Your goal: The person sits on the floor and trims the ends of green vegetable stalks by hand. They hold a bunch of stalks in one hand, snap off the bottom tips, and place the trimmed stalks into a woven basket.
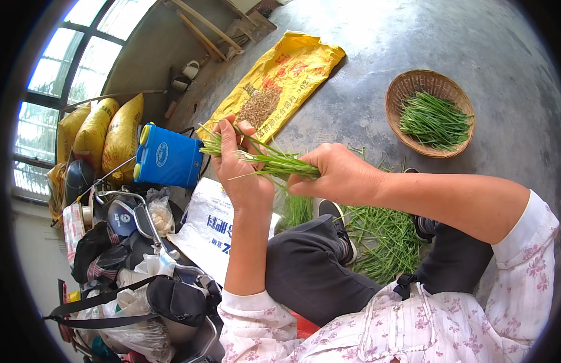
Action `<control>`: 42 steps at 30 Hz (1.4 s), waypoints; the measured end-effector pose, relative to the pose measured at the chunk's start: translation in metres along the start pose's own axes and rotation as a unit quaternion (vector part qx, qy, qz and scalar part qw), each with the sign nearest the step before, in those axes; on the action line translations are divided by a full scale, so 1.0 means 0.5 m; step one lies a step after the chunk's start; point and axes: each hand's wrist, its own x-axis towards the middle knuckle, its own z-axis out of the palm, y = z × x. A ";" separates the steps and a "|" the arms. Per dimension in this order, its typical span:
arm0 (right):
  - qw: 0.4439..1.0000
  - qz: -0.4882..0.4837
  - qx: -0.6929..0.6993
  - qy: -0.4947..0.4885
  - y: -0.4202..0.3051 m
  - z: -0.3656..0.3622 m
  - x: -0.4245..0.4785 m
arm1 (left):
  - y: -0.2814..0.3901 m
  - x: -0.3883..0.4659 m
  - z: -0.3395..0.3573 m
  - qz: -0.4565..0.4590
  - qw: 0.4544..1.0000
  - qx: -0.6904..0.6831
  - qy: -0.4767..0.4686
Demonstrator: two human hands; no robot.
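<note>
My left hand (237,159) is closed around the pale stem ends of a bunch of chive-like greens (280,164), raised in front of my lap. Across from it, my right hand (339,174) grips the leafy end of the same bunch. A few thin blades stick out loosely between the two hands. On the floor between my feet lies a spread heap of loose green blades (387,242), with a straighter bundle of greens (297,209) just to its left. A round wicker basket (394,106) at the right holds more of these greens.
Flat on the concrete floor (366,50) lies a yellow woven sack (307,59) bearing brown dry bits (260,109). Left stand a blue backpack sprayer (171,156) and full yellow sacks (121,136). A white printed sack (203,227) and a black bag (177,301) sit near my left arm.
</note>
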 end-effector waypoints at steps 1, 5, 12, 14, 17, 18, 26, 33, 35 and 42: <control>1.000 0.000 0.004 0.002 0.004 0.001 0.001 | -0.001 0.001 0.000 -0.001 1.000 -0.001 -0.003; 1.000 0.023 0.011 0.000 0.004 -0.001 0.005 | -0.002 0.006 -0.018 0.006 1.000 -0.009 -0.024; 0.985 0.083 0.149 -0.030 0.023 0.009 0.015 | 0.004 -0.001 -0.006 -0.013 0.999 -0.028 -0.021; 0.983 0.076 0.162 -0.032 0.018 0.006 0.011 | 0.000 -0.001 -0.001 -0.018 0.999 -0.028 -0.017; 0.983 0.063 0.167 -0.036 0.019 0.015 0.012 | 0.003 0.000 -0.005 -0.010 0.999 -0.031 -0.024; 0.984 0.063 0.161 -0.037 0.022 0.017 0.012 | 0.002 0.000 -0.005 -0.010 0.999 -0.028 -0.023; 0.979 0.067 0.186 -0.039 0.005 0.015 0.005 | 0.003 0.002 -0.004 -0.026 0.999 -0.044 0.002; 0.965 0.079 0.249 0.024 0.004 -0.001 0.014 | 0.006 0.013 -0.024 -0.033 0.997 -0.057 -0.035; 0.953 0.103 0.281 0.049 -0.014 -0.008 0.010 | 0.015 0.016 -0.039 -0.019 0.998 -0.059 -0.031; 0.938 0.147 0.308 -0.062 -0.021 -0.058 -0.001 | 0.005 0.023 -0.043 -0.029 0.999 -0.036 0.000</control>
